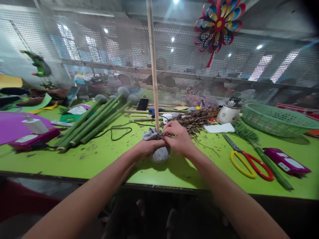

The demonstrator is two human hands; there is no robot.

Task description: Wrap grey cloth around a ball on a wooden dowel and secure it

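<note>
A thin wooden stick (153, 63) stands upright on the green table (104, 159). Its lower end goes into a grey cloth bundle (159, 154) with gathered cloth at the neck. My left hand (149, 146) is closed around the bundle's left side just under the gathered neck. My right hand (178, 137) is closed on the gathered cloth beside the stick, fingers pinching at the neck. Both hands touch each other at the bundle.
Several green-wrapped sticks with grey heads (94, 122) lie at left by a black cable (119, 131). Dried twigs (196, 119), yellow-and-red scissors (246, 162), a green basket (274, 119), purple devices (286, 161) and a paper pinwheel (219, 23) are around.
</note>
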